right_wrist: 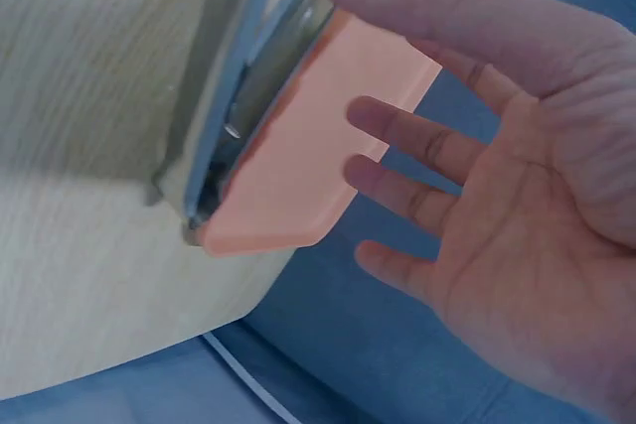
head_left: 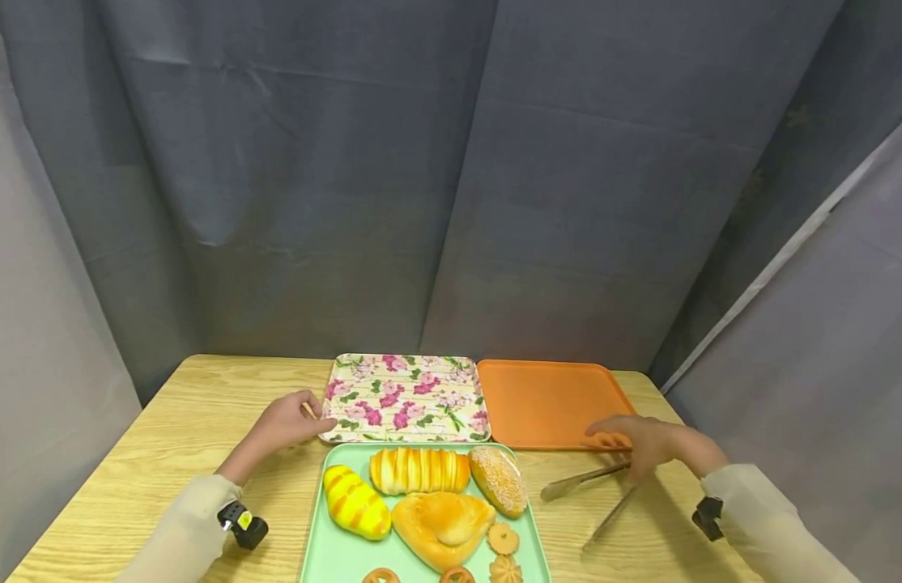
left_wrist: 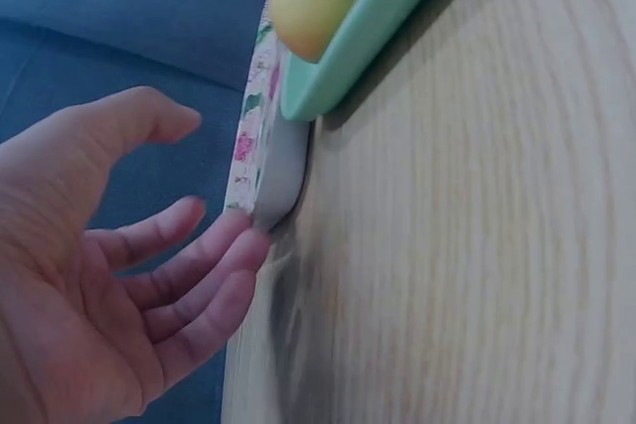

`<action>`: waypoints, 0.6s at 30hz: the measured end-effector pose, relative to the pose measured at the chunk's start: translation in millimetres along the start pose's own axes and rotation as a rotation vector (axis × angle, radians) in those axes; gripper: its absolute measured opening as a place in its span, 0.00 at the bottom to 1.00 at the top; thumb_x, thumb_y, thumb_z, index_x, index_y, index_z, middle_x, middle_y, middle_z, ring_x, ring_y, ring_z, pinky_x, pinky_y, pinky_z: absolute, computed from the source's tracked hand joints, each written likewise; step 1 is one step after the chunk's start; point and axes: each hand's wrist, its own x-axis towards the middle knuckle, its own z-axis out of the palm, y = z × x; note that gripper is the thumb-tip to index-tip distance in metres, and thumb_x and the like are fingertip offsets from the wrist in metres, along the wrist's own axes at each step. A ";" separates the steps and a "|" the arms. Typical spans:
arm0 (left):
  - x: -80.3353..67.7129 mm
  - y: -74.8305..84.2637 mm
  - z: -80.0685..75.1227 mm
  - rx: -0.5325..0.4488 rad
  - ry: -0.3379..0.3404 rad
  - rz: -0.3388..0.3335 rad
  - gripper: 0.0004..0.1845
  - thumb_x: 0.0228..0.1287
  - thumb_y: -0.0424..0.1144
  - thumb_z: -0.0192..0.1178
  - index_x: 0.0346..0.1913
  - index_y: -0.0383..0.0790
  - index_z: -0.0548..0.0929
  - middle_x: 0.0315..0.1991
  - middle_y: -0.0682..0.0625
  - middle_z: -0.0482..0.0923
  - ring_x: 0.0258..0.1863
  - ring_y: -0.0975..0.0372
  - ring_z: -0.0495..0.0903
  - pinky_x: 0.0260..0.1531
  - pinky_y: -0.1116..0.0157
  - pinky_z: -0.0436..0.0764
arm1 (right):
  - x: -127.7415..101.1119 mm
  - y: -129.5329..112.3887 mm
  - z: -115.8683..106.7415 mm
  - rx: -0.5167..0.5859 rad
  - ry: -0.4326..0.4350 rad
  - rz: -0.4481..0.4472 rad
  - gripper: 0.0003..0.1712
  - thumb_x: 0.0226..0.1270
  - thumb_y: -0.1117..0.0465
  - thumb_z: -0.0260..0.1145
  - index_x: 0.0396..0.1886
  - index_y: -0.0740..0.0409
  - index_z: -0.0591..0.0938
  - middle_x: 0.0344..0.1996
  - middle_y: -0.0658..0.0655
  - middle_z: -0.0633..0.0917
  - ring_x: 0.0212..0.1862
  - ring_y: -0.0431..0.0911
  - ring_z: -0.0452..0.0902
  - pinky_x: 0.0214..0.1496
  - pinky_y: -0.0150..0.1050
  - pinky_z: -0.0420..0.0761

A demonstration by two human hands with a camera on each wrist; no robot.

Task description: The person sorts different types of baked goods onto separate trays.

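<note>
My left hand [head_left: 305,421] lies open on the wooden table, and its fingertips [left_wrist: 238,235] touch the front left corner of the floral tray [head_left: 403,397]. My right hand [head_left: 629,441] hovers open, fingers spread, over the front right corner of the empty orange tray [head_left: 546,401]. In the right wrist view the right hand [right_wrist: 497,176] stands apart from the orange tray [right_wrist: 298,186]. Metal tongs [head_left: 578,480] lie on the table just under this hand; it does not hold them.
A mint green tray [head_left: 327,551] in front carries a striped yellow bread [head_left: 356,502], a ridged loaf [head_left: 419,471], a sesame bun [head_left: 498,480], a heart-shaped bread [head_left: 442,526] and several cookies [head_left: 504,538]. Grey curtains close off the table [head_left: 167,437] behind and beside.
</note>
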 end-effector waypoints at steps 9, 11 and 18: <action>-9.6 0.4 2.4 -0.174 -0.124 -0.022 0.11 0.59 0.43 0.74 0.34 0.37 0.88 0.24 0.48 0.86 0.23 0.61 0.84 0.27 0.64 0.85 | 1.8 14.2 14.0 0.106 -0.070 -0.100 0.40 0.37 0.84 0.72 0.52 0.53 0.77 0.44 0.59 0.68 0.49 0.55 0.67 0.39 0.35 0.73; -9.7 0.7 3.2 -0.189 -0.145 -0.006 0.10 0.59 0.41 0.74 0.35 0.37 0.88 0.25 0.48 0.86 0.23 0.61 0.85 0.27 0.64 0.86 | 3.0 13.5 17.5 0.106 -0.073 -0.083 0.39 0.36 0.85 0.72 0.51 0.54 0.77 0.41 0.57 0.68 0.45 0.51 0.64 0.39 0.35 0.72; -6.7 1.1 4.3 -0.223 -0.204 0.044 0.08 0.57 0.38 0.75 0.34 0.36 0.89 0.27 0.49 0.86 0.23 0.63 0.84 0.27 0.65 0.85 | 6.4 11.5 25.6 0.103 -0.079 0.022 0.35 0.36 0.85 0.74 0.47 0.58 0.78 0.43 0.59 0.72 0.44 0.51 0.63 0.40 0.37 0.73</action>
